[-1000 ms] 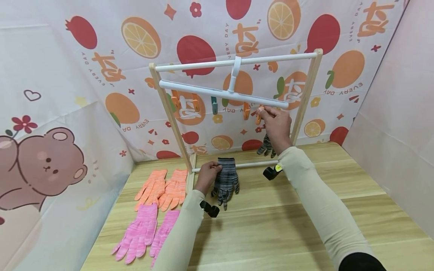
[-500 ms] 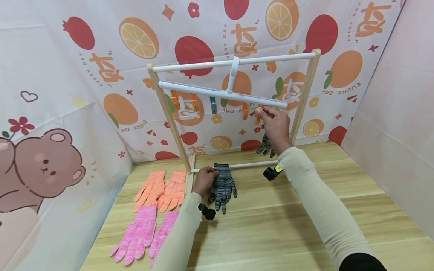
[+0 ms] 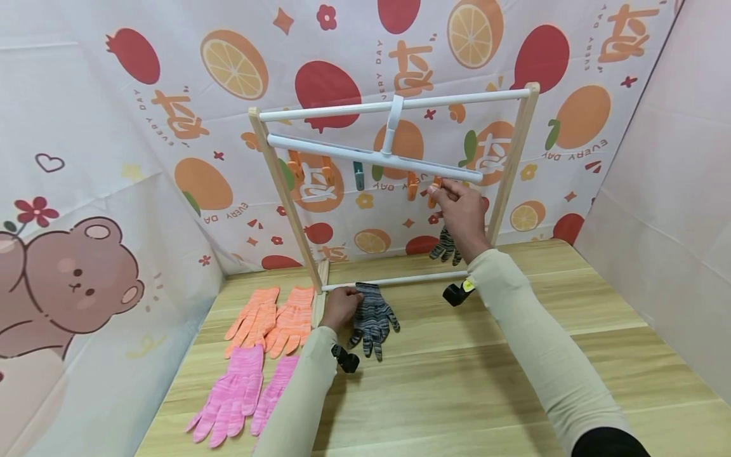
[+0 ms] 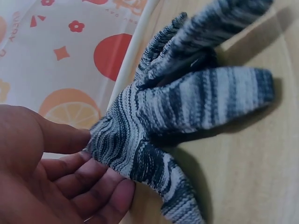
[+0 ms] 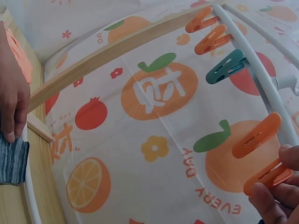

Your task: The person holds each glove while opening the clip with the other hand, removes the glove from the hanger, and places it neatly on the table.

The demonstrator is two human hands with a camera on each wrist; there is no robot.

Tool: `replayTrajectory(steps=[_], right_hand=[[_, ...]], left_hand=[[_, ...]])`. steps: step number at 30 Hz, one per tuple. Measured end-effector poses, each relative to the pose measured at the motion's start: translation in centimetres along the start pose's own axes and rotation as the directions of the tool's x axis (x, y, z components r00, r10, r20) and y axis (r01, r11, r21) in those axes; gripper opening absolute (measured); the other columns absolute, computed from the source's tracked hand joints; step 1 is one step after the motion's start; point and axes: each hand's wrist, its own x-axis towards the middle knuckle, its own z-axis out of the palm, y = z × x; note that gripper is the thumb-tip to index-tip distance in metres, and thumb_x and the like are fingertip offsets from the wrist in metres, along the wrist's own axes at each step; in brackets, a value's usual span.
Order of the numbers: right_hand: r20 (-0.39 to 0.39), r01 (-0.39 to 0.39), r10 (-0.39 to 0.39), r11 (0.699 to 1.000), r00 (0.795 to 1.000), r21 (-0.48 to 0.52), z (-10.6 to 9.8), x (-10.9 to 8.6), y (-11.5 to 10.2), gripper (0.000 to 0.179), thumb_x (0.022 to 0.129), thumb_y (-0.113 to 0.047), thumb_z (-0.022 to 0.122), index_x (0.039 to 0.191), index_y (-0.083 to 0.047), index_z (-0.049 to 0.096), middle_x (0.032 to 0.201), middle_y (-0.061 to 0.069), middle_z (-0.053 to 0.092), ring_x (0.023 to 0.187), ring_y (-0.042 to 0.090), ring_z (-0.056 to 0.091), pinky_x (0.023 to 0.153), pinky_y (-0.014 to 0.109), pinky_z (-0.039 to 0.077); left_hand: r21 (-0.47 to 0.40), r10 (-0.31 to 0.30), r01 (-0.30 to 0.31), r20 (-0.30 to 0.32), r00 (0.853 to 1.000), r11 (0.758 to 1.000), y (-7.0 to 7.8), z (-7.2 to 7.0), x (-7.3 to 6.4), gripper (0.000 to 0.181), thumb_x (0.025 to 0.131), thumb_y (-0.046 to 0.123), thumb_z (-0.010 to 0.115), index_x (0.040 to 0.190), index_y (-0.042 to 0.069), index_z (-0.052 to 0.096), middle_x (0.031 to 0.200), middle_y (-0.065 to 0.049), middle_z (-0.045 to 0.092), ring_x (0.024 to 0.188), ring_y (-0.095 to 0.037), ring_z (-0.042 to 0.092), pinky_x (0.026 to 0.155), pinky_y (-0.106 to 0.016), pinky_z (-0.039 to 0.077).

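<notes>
My left hand (image 3: 341,307) pinches the edge of a grey-and-black striped knit glove (image 3: 374,320) near its cuff, low in front of the rack's bottom rail. In the left wrist view, the glove (image 4: 126,126) lies between thumb and fingers, its own fingers spread over the table. Up at the right end of a white hanger (image 3: 342,152), my right hand (image 3: 467,212) pinches an orange clothespin (image 5: 268,177) between thumb and fingers. Below that hand the fingers of a second striped glove (image 3: 445,249) hang down; its upper part is hidden.
A wooden rack (image 3: 520,152) with a white top bar (image 3: 320,112) carries the hanger. More orange clothespins (image 5: 257,135) and a teal clothespin (image 5: 225,66) hang along it. Orange gloves (image 3: 291,317) and pink gloves (image 3: 231,397) lie on the table's left.
My left hand has moved down and slightly left with the striped glove, whose cuff now tilts to the left. The right hand stays at the clothespin, almost unmoved.
</notes>
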Motion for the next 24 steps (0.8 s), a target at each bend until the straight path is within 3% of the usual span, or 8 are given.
replayTrajectory(steps=[2,5,8,11,14,17,20,24], right_hand=[[0.004,-0.004,0.004,1.0,1.0,0.009,0.0,0.0,0.1,0.043,0.098,-0.029,0.07,0.137,-0.009,0.065,0.117,0.014,0.072,0.07,0.012,0.066,0.064,0.023,0.056],[0.008,-0.007,0.007,1.0,1.0,0.017,-0.1,0.1,0.1,0.046,0.099,-0.028,0.069,0.139,-0.008,0.062,0.12,0.013,0.072,0.078,0.012,0.067,0.065,0.022,0.055],[0.012,-0.006,0.006,0.999,1.0,0.04,0.0,0.2,0.2,0.046,0.099,-0.027,0.07,0.14,-0.007,0.061,0.121,0.013,0.071,0.088,0.013,0.067,0.068,0.021,0.054],[0.012,-0.01,0.01,0.998,1.0,0.057,0.0,0.2,0.3,0.045,0.098,-0.026,0.07,0.139,-0.007,0.063,0.12,0.013,0.072,0.093,0.016,0.068,0.069,0.021,0.055],[0.012,-0.015,0.014,0.999,1.0,0.048,-0.1,0.2,0.4,0.045,0.097,-0.027,0.071,0.138,-0.008,0.063,0.121,0.012,0.072,0.099,0.019,0.069,0.072,0.022,0.055],[0.017,-0.013,0.012,0.999,1.0,0.03,-0.2,0.3,0.4,0.045,0.098,-0.026,0.071,0.138,-0.006,0.063,0.122,0.013,0.071,0.106,0.021,0.069,0.076,0.024,0.056],[0.009,-0.017,0.017,1.0,1.0,0.007,-0.2,0.3,0.2,0.045,0.098,-0.024,0.071,0.138,-0.006,0.062,0.124,0.012,0.07,0.109,0.023,0.069,0.081,0.03,0.057],[-0.028,-0.008,0.007,0.999,1.0,-0.045,-0.3,0.4,0.1,0.046,0.098,-0.023,0.071,0.14,-0.006,0.061,0.126,0.012,0.07,0.108,0.022,0.069,0.083,0.034,0.058]], left_hand=[[0.002,-0.006,0.006,0.005,1.0,1.0,0.1,0.0,0.0,0.022,0.1,0.017,0.064,0.085,0.001,0.067,0.077,-0.007,0.056,0.064,-0.018,0.048,0.058,-0.033,0.04],[-0.022,-0.027,0.027,0.016,1.0,0.999,0.1,-0.1,-0.1,0.028,0.1,0.016,0.063,0.075,0.004,0.06,0.07,-0.004,0.048,0.052,-0.017,0.04,0.052,-0.032,0.034],[-0.009,-0.03,0.03,-0.007,1.0,0.999,0.0,-0.2,-0.3,0.021,0.101,0.018,0.06,0.093,0.003,0.073,0.074,-0.006,0.059,0.054,-0.017,0.046,0.052,-0.032,0.038],[0.033,-0.031,0.032,-0.032,0.999,0.999,0.0,-0.4,-0.5,0.027,0.102,0.02,0.056,0.112,0.004,0.075,0.07,-0.007,0.061,0.056,-0.017,0.049,0.054,-0.033,0.039],[0.077,-0.03,0.033,-0.042,0.999,0.996,0.2,-0.4,-0.6,0.028,0.103,0.022,0.052,0.089,0.004,0.07,0.058,-0.001,0.047,0.05,-0.016,0.039,0.049,-0.032,0.032],[0.128,-0.014,0.023,-0.072,0.997,0.991,0.5,-0.5,-0.6,0.035,0.102,0.021,0.048,0.069,0.011,0.051,0.053,0.001,0.036,0.045,-0.015,0.03,0.044,-0.031,0.025],[0.182,-0.003,0.027,-0.129,0.992,0.983,1.0,-0.6,-0.6,0.039,0.103,0.023,0.048,0.065,0.013,0.051,0.052,-0.001,0.041,0.043,-0.016,0.034,0.041,-0.032,0.026],[0.224,0.013,0.035,-0.206,0.978,0.974,1.6,-0.6,-0.7,0.032,0.104,0.028,0.051,0.08,0.01,0.065,0.064,-0.005,0.058,0.051,-0.021,0.052,0.046,-0.036,0.038]])
